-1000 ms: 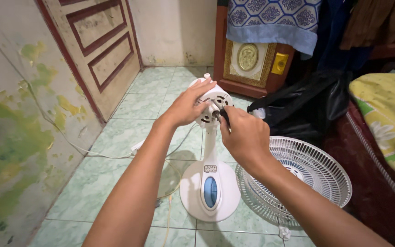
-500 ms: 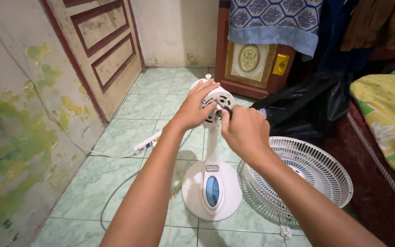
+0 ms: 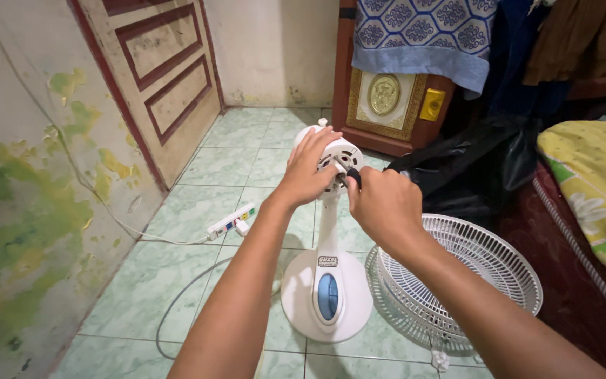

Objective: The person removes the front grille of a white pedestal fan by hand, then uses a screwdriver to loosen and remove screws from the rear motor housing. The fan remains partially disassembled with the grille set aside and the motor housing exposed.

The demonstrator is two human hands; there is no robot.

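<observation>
- Two hands meet at one white motor housing (image 3: 332, 163), which sits atop the fan's stem at frame centre, above the floor tiles.
- Left hand (image 3: 308, 172): fingers spread and pressed over the left and top of the housing, cupping it; palm closed against the plastic, nothing else held.
- Right hand (image 3: 380, 203): closed in a fist around a small tool with a black handle (image 3: 353, 176), tip aimed at the housing's front face near the bare shaft.
- Judgement on doing the step well: the left hand wants to brace the housing firmly so the head does not swivel; the tool should stay square to whatever it engages, with steady, modest pressure, since a slip could mar the plastic or jab the bracing fingers.
- White fan stand (image 3: 327, 284): round base with a blue oval panel, upright on the green tiled floor (image 3: 233, 151).
- White fan grille (image 3: 457, 281): lying flat on the tiles just right of the base, partly behind the right forearm.
- White power strip (image 3: 231, 220): on the floor to the left, cord trailing along the wall.
- Black plastic bag (image 3: 471, 168): slumped behind the grille.
- Hidden or unclear: the tool's tip and what it engages are covered by the fingers; the tool's kind cannot be told; the grille's near edge is cut off by the forearm.
</observation>
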